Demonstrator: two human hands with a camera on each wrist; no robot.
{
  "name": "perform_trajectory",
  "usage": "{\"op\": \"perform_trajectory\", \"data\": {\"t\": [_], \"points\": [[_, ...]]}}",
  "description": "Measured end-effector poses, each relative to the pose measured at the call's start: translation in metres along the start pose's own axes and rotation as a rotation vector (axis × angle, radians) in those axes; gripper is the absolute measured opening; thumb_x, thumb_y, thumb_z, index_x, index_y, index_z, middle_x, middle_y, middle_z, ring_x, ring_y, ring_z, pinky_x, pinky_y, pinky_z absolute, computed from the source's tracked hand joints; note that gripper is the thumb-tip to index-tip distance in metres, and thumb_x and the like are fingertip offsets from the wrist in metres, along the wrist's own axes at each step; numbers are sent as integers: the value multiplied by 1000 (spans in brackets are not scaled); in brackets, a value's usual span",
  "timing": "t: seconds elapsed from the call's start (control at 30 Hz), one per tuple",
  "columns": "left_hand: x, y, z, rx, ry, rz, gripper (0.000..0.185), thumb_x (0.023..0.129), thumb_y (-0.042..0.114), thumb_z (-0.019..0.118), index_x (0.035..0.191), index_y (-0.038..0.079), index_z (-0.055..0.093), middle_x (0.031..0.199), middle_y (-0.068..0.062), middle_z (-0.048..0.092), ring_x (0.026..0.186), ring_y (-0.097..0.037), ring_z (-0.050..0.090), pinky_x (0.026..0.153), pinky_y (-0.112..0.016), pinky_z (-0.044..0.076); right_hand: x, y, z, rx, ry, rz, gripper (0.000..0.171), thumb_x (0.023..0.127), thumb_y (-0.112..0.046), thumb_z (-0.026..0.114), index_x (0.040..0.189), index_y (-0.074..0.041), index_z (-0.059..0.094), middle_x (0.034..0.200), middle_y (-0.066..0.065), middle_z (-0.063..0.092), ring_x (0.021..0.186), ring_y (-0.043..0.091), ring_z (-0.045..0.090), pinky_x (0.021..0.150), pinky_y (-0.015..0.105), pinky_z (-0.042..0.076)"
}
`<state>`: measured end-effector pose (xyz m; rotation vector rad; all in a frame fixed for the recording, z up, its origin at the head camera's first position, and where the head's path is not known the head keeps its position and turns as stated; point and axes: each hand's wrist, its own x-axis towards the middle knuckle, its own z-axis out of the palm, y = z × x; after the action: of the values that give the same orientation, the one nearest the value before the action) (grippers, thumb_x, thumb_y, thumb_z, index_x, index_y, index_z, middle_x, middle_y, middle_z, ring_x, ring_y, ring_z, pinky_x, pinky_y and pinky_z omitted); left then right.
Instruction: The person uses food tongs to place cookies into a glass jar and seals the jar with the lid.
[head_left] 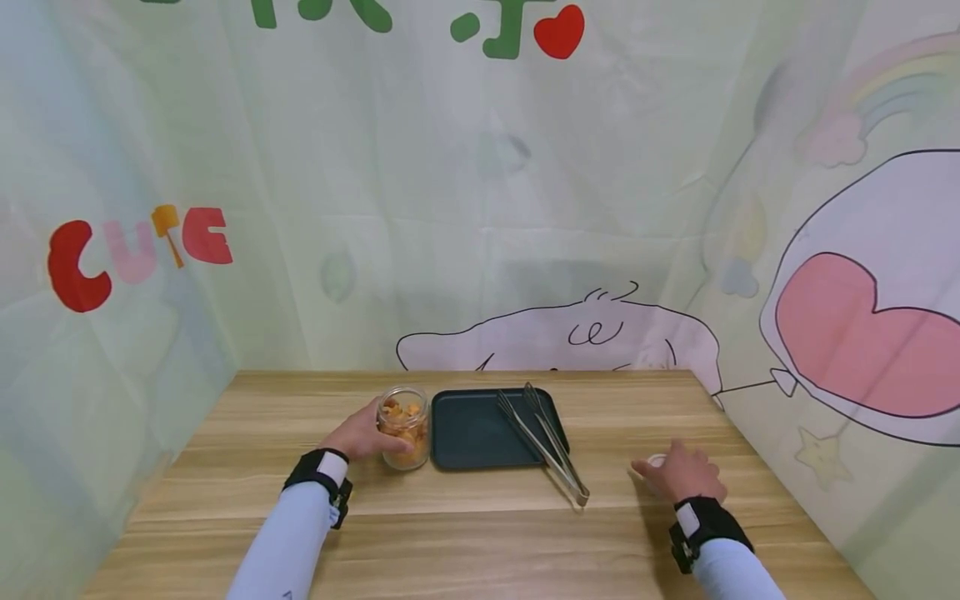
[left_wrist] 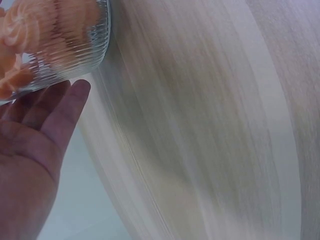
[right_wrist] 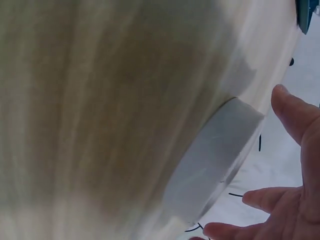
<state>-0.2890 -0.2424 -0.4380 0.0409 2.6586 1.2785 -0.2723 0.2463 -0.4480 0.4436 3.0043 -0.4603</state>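
An uncapped glass jar (head_left: 405, 450) of orange-brown, swirl-shaped biscuits stands upright at the tray's left. My left hand (head_left: 366, 433) holds it from the left side, thumb across the front; the left wrist view shows other fingers against the ribbed glass (left_wrist: 92, 50). Over at the right, a white round lid (right_wrist: 215, 160) lies flat on the table. My right hand (head_left: 684, 473) hovers over it with fingers spread, apart from it in the right wrist view. In the head view that hand hides most of the lid (head_left: 657, 460).
A dark rectangular tray (head_left: 480, 429) lies at the table's back middle. Metal tongs (head_left: 551, 450) rest across its right side, their handle end overhanging the front edge onto the wooden table (head_left: 480, 550). A printed cloth backdrop (head_left: 450, 208) rises behind the table and along both sides.
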Motion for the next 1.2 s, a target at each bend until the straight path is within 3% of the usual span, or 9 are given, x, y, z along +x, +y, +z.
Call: {"op": "perform_trajectory", "data": {"t": [0.23, 0.47, 0.63, 0.87, 1.2], "points": [[-2, 2, -1, 1, -1, 1, 101, 74, 32, 87, 151, 4, 28, 139, -20, 53, 127, -36, 51, 111, -58, 36, 0, 2, 6, 4, -5, -5, 78, 89, -45, 63, 136, 13, 38, 115, 44, 48, 101, 57, 51, 77, 59, 49], [-5, 4, 1, -9, 3, 11, 101, 74, 32, 86, 151, 3, 28, 140, -22, 52, 128, -38, 50, 111, -58, 36, -4, 4, 7, -1, -12, -37, 69, 91, -41, 61, 125, 16, 45, 104, 41, 52, 91, 52, 54, 73, 54, 48], [-6, 2, 3, -39, 19, 26, 98, 75, 30, 86, 150, 4, 29, 141, -22, 52, 129, -39, 50, 111, -57, 37, -6, -2, 7, -13, 52, -82, 65, 91, -37, 61, 123, 19, 48, 108, 43, 55, 96, 54, 55, 80, 58, 47], [-8, 0, 6, -68, 50, 19, 96, 74, 28, 86, 149, 3, 30, 142, -23, 50, 129, -40, 50, 110, -58, 37, -14, -23, 3, 47, 81, -96, 69, 93, -35, 60, 135, 16, 40, 121, 47, 48, 104, 59, 51, 85, 64, 46], [-12, 1, 9, -80, 55, 39, 91, 74, 28, 86, 146, 4, 36, 142, -21, 51, 127, -38, 51, 109, -57, 40, -31, -54, -5, 45, 234, -274, 71, 93, -37, 61, 136, 16, 43, 119, 45, 53, 106, 58, 54, 87, 65, 47]]}}
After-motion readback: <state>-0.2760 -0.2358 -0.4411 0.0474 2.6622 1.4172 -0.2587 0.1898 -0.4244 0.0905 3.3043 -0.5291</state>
